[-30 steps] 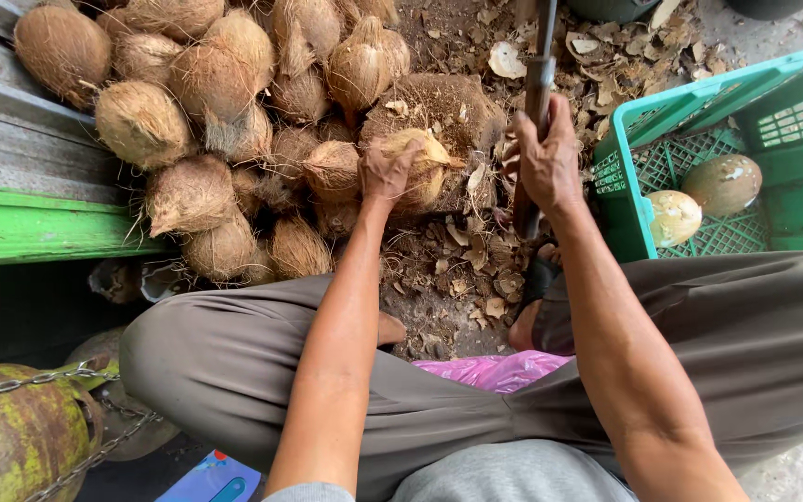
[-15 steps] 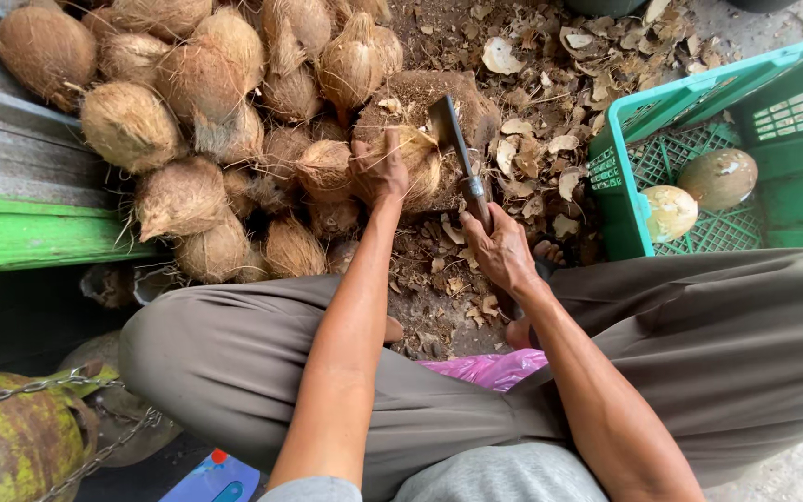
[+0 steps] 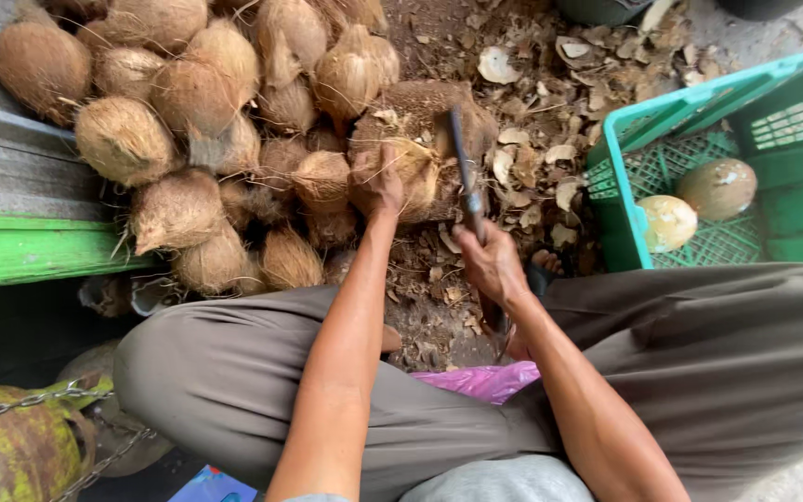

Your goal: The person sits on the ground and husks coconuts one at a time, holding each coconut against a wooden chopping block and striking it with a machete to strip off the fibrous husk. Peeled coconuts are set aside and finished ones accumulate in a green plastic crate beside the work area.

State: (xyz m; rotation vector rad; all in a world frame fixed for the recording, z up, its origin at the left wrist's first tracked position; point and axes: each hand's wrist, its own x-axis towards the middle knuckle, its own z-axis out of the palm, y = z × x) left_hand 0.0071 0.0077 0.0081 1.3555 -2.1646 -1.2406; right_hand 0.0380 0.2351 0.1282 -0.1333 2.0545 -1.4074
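My left hand (image 3: 375,178) grips a husked brown coconut (image 3: 417,169) and holds it on a round wooden block (image 3: 434,107) on the ground. My right hand (image 3: 489,263) is closed around the handle of a long dark cleaver (image 3: 462,167). Its blade lies against the right side of the held coconut, tip pointing away from me. My knees in grey trousers spread to either side below.
A heap of fibrous brown coconuts (image 3: 197,121) lies at the left, against a green wooden ledge (image 3: 30,251). A green plastic crate (image 3: 699,121) at the right holds two peeled pale coconuts (image 3: 666,223). Shell chips (image 3: 550,102) litter the ground. A chained greenish cylinder (image 3: 11,446) sits bottom left.
The cleaver was raised upright a second ago; my right hand swung it down onto the coconut, where its blade now rests. My left hand kept holding the coconut.
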